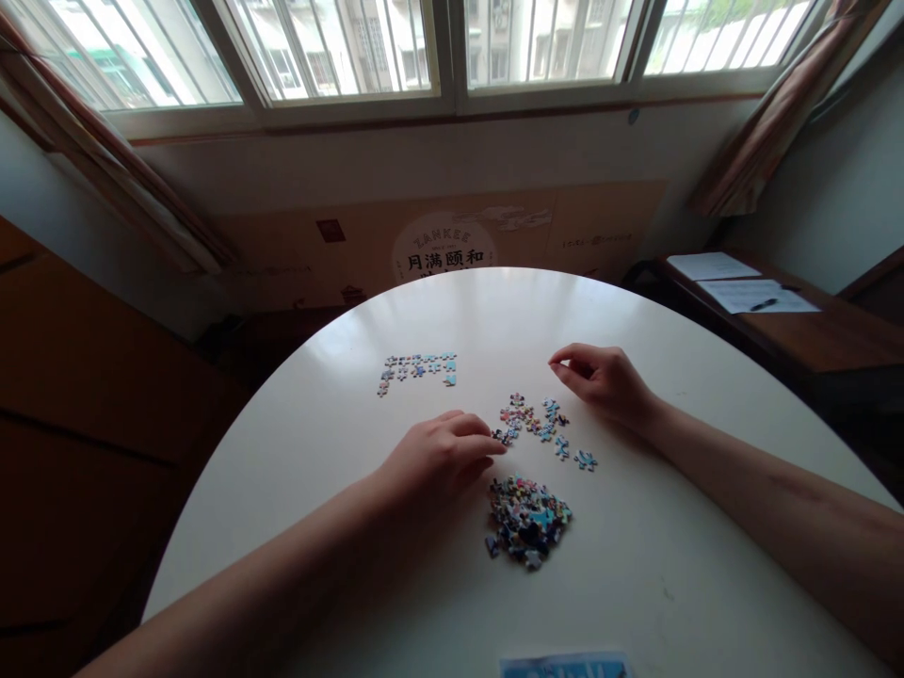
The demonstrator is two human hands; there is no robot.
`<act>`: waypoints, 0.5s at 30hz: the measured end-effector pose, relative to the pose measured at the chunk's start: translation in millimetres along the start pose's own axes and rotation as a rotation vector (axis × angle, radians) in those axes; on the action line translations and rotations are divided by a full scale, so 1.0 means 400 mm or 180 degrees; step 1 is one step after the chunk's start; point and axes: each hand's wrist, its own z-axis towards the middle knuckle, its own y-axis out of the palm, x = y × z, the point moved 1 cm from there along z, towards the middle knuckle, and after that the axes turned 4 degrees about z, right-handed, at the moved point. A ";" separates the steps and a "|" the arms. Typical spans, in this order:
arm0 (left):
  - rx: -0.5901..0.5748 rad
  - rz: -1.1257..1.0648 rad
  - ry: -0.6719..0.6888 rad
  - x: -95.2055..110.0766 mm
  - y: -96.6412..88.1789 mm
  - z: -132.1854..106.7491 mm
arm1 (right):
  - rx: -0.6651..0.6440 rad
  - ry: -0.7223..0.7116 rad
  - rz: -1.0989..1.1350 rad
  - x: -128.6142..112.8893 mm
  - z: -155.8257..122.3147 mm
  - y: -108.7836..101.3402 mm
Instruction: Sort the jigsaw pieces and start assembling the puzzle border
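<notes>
My left hand (452,447) reaches over the table with its fingers stretched out. Its fingertips are at the edge of a loose cluster of jigsaw puzzle pieces (519,414), touching or just above a dark piece (503,436). To the right, my right hand (597,377) is held with index finger and thumb curled together in a pinch; whatever may be between them is too small to make out. Below the left fingers lies a heaped pile of puzzle pieces (529,523). Farther left, pieces laid out in rows (419,367) form a partial block.
The round white table (282,490) carries everything. At its near edge shows part of a blue printed sheet or box (565,666). A side table (840,330) at right holds papers (759,296) and a pen (764,304). Windows and a cardboard panel (282,245) stand beyond.
</notes>
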 end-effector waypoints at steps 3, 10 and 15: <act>-0.0256 -0.0312 0.0131 -0.001 -0.015 -0.007 | 0.0011 -0.0003 0.0001 0.003 -0.002 0.000; -0.0712 -0.0344 0.0192 0.008 -0.036 -0.001 | -0.0006 0.0006 -0.0009 -0.002 -0.001 0.000; -0.0741 -0.0323 0.0175 0.010 -0.031 0.005 | -0.0006 -0.0013 -0.0034 -0.005 -0.001 -0.001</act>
